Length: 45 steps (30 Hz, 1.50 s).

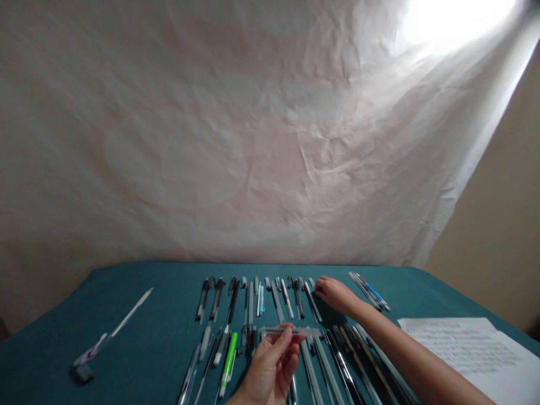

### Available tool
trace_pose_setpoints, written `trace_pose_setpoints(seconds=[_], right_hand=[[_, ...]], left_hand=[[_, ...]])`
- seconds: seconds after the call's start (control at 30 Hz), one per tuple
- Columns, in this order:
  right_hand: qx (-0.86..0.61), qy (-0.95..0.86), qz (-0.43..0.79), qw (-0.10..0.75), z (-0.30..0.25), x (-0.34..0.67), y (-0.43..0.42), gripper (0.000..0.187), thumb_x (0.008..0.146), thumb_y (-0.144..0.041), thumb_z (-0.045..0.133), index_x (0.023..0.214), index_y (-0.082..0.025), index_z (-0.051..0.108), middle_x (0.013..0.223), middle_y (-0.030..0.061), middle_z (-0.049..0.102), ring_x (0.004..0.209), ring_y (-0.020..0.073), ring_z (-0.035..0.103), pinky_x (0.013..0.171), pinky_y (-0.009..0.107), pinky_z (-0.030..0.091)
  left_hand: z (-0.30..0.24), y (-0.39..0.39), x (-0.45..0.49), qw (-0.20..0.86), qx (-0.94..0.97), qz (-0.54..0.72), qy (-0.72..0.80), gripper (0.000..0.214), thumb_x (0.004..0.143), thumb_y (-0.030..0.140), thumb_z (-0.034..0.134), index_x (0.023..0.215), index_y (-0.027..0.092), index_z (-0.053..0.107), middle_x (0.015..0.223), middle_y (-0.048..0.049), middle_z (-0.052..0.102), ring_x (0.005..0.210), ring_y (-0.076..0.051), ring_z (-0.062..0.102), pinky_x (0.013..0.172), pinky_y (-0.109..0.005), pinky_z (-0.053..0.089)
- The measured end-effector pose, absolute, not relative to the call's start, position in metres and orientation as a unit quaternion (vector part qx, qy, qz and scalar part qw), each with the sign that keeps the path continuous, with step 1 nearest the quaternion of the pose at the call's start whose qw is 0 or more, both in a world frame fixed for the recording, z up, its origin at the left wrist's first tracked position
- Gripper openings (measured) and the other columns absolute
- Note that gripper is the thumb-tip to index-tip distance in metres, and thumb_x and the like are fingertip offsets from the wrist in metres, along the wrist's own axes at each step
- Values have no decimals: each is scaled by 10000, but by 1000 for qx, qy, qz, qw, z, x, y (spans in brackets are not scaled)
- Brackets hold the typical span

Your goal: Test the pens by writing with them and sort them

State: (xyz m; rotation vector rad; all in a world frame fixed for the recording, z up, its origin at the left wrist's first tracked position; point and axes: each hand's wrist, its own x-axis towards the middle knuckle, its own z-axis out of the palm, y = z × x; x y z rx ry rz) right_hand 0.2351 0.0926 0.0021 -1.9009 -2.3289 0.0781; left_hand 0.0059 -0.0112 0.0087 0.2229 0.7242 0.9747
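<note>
My left hand (274, 360) is at the bottom centre, with thumb and fingers pinching a clear plastic pen barrel (311, 332) that lies level across the fingertips. Farther back, my right hand (335, 293) reaches to the right end of the back row. Its fingers are curled down beside a white pen (313, 302) and a small cap (311, 282); whatever they grip, if anything, is hidden. Below the left hand lie several clear and dark pen barrels (343, 360). A bright green pen (228, 364) lies to its left.
Several pens with caps by them (217, 298) form the back row on the teal cloth (139, 360). At the right are a bundle of pens (369, 291) and written paper sheets (472, 349). A thin white stick (130, 313) and a small dark-ended object (83, 372) lie left.
</note>
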Motion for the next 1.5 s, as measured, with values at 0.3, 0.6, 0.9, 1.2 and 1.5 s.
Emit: trace_pose_setpoints(seconds=[0.3,0.6,0.9,1.2,1.5], right_hand=[[-629,-768,44,114,6,243,74,185,713,-69,449,749,-121,623,830,92,597,769,166,559,693,241,366],[-502,-629,440,399,39,208,-12,278,678,-371,631,823,-136,596,686,4,613,647,131,565,613,239,428],[-491,-604,435,452,33,189,-33,259,696,-386,623,840,-171,624,746,16,629,699,143,576,663,246,445],[-478,-603,446,457,32,188,-34,227,704,-370,613,837,-186,595,707,-5,615,672,130,572,637,230,440],[-505,-630,364,464,28,183,-39,178,743,-323,593,839,-173,589,745,18,618,683,137,576,635,234,454]], left_hand=[[14,-16,7,814,132,459,330,162,781,86,560,932,122,514,763,-111,685,510,-93,635,474,-158,530],[12,-19,8,813,134,465,324,194,767,91,580,944,129,510,811,-115,681,530,-90,635,505,-164,537],[10,-20,8,795,157,487,326,205,755,93,596,944,137,532,812,-81,676,563,-97,645,522,-163,544],[8,-20,9,789,175,486,331,242,764,92,586,986,143,504,836,-81,667,570,-74,633,540,-152,536],[9,-20,10,776,193,496,339,229,767,94,582,975,141,498,843,-82,660,567,-66,622,536,-151,531]])
